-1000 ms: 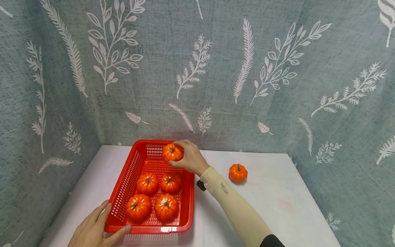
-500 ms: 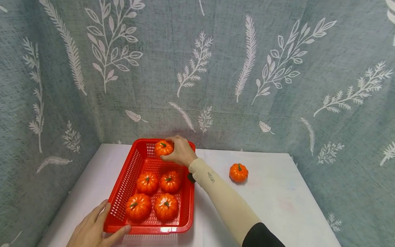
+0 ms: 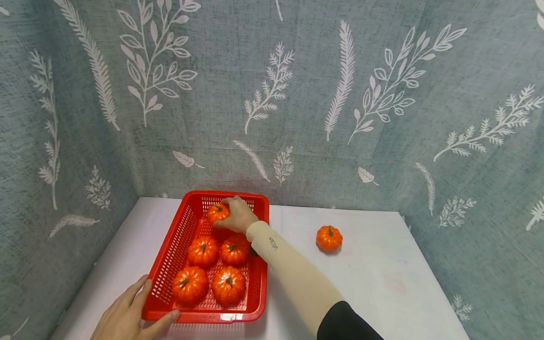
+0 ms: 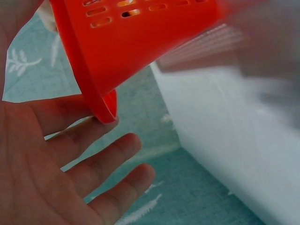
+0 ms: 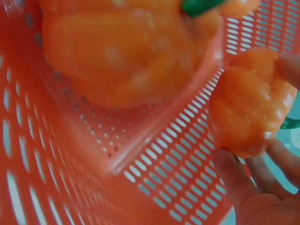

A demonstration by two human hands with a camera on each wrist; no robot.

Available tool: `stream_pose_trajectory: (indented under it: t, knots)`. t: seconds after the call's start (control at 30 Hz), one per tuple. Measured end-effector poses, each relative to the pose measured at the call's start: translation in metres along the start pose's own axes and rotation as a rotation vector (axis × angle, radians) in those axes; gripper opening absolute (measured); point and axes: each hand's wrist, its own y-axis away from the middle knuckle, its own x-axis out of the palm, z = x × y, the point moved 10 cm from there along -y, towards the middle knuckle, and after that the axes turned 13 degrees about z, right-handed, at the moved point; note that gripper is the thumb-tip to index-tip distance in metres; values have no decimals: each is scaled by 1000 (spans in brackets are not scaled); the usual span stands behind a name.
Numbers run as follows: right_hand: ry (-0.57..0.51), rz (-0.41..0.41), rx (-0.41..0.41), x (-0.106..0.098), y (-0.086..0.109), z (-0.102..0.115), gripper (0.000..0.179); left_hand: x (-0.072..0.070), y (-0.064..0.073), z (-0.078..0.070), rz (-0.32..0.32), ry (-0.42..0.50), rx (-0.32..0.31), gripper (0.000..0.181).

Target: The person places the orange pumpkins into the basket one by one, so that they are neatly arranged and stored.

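Note:
A red plastic basket [image 3: 214, 317] with slotted walls stands on the table, with two rows of orange pumpkins [image 3: 191, 285] in its near half. My right hand [image 3: 239, 217] is over the basket's far end and holds a small orange pumpkin [image 3: 217, 214] between thumb and fingers. The right wrist view shows this held pumpkin [image 5: 251, 105] next to the slotted wall, its green stem partly in sight. At the near left corner, my left hand [image 3: 127, 309] touches the rim with nearly straight fingers. Its index finger lies against the rim [image 4: 105, 112] in the left wrist view.
Another small pumpkin [image 3: 329, 238] sits on the white table [image 3: 374, 274] to the right of the basket. Patterned green-grey cloth [image 3: 272, 160] hangs behind and at both sides of the table.
My right hand has carried the pumpkin leftward inside the basket, then lowered it at the far left part. The left hand stays at the near left corner.

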Motion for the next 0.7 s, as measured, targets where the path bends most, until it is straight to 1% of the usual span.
stream_pose_trajectory:
  t: [0.1,0.2,0.27,0.33,0.43,0.5,0.7]
  knots:
    - [10,15,23,9,-4,-4,74,0,0,-2,-20,0,15,111]
    - [21,20,40,15,-7,-8,75,-4,3,-6,-74,1,56,108]
    - [23,22,29,19,-8,-8,74,-6,5,-7,-115,2,84,105]
    - [15,27,24,22,-9,-8,74,-8,7,-8,-139,2,99,104]
    - [13,28,28,27,-10,-9,74,-8,8,-6,-144,6,101,103]
    - [16,33,47,32,-12,-10,75,-8,9,-4,-140,7,97,103]
    - [42,38,94,39,-15,-12,76,-9,12,-5,-163,12,115,101]
